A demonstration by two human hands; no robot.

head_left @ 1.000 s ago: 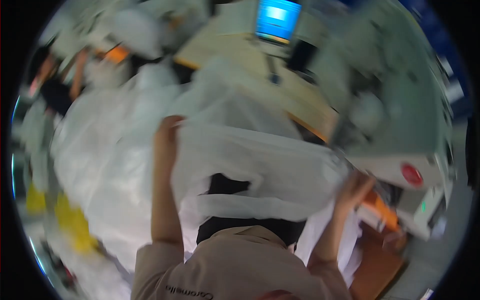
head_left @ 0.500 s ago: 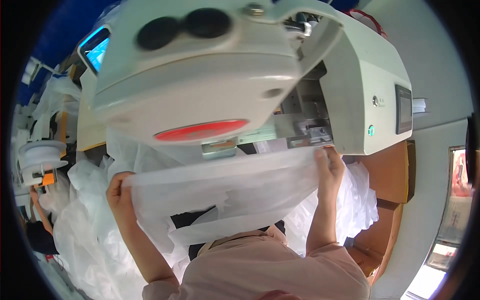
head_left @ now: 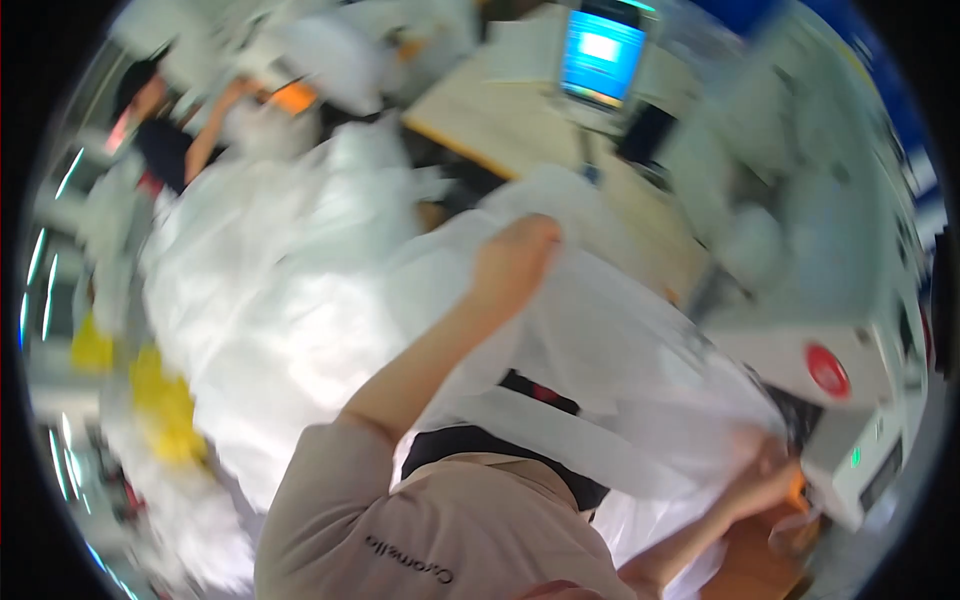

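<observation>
A wide piece of thin white see-through fabric [head_left: 610, 340] stretches across in front of my body, its upper edge running down to the right toward the machine. My left hand [head_left: 520, 255] is closed on that edge, over the pale work table. At the fabric's lower right end is my right hand [head_left: 755, 475], smeared by motion; the fabric runs drawn out to it, and the fingers seem closed on it. Just beyond that hand stands the white sewing-type machine [head_left: 740, 355], with a red oval on its head.
Heaps of white fabric [head_left: 290, 300] lie on the left. A lit screen [head_left: 603, 55] stands on the pale table [head_left: 480, 110] at the back. A cardboard box [head_left: 760, 560] sits at the lower right. Another person [head_left: 165, 145] works at the far left, near yellow material [head_left: 165, 405].
The view has swung left, so the machine now lies at the right. My left hand has gone up and farther from my body; the fabric now slants between my hands.
</observation>
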